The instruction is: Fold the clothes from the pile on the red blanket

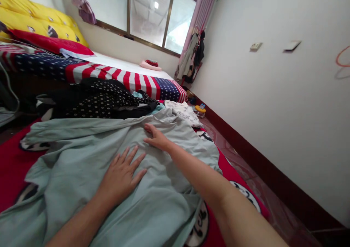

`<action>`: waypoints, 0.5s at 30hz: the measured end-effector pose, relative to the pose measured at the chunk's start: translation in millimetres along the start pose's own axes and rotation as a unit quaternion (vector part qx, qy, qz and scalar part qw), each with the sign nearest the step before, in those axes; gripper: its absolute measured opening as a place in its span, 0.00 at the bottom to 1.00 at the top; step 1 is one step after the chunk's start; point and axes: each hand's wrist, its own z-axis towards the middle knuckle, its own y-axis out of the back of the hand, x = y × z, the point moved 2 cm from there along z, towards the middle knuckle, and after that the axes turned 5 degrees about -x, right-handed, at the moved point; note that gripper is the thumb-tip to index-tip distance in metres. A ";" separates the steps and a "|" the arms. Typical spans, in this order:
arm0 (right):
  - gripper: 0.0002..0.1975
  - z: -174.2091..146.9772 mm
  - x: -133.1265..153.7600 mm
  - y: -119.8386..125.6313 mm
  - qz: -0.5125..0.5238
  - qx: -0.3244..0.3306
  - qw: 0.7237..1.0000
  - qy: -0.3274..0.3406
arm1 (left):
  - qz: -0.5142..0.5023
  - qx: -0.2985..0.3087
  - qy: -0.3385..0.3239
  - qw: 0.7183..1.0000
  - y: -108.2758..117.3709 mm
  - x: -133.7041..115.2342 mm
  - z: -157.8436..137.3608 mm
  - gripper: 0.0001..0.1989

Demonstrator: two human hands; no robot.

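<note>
A large pale grey-green garment point(82, 159) lies spread out and wrinkled in front of me, over a red cloth point(11, 163) with round black-and-white patterns. My left hand point(124, 172) rests flat on the garment's middle, fingers spread. Farther forward and to the right, my right hand point(157, 137) touches the same cloth, its fingers stretched out with the thumb apart. Neither hand shows anything gripped. Folds run across the fabric around both hands. Which part of the garment lies beneath them I cannot tell.
Beyond the garment lie a black dotted cloth point(106, 99) and a white patterned garment point(183, 112). A bed with a stars-and-stripes cover point(109, 73) stands behind. At right are a white wall point(273, 93), a tiled floor strip point(243, 159) and a small yellow stool point(200, 109).
</note>
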 end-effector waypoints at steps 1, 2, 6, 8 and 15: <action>0.34 -21.0 -0.2 15.5 -0.035 0.011 0.999 0.000 | 0.001 0.002 0.001 1.000 0.6 -0.6 0.1 0.27; 0.28 -43.6 -0.9 32.7 -0.052 0.010 0.999 -0.007 | 0.002 0.005 0.002 1.000 1.1 -1.3 0.3 0.27; 0.13 -132.8 -6.1 108.8 -0.099 -0.051 0.992 -0.066 | 0.013 0.015 0.002 1.000 2.7 -3.2 0.8 0.27; 0.13 -169.8 -6.8 141.6 -0.128 -0.085 0.982 -0.106 | 0.020 0.020 0.002 1.000 3.3 -3.5 0.9 0.28; 0.32 -245.8 16.5 158.1 -0.208 0.013 0.974 -0.088 | 0.023 0.022 0.003 0.999 4.1 -4.3 0.6 0.28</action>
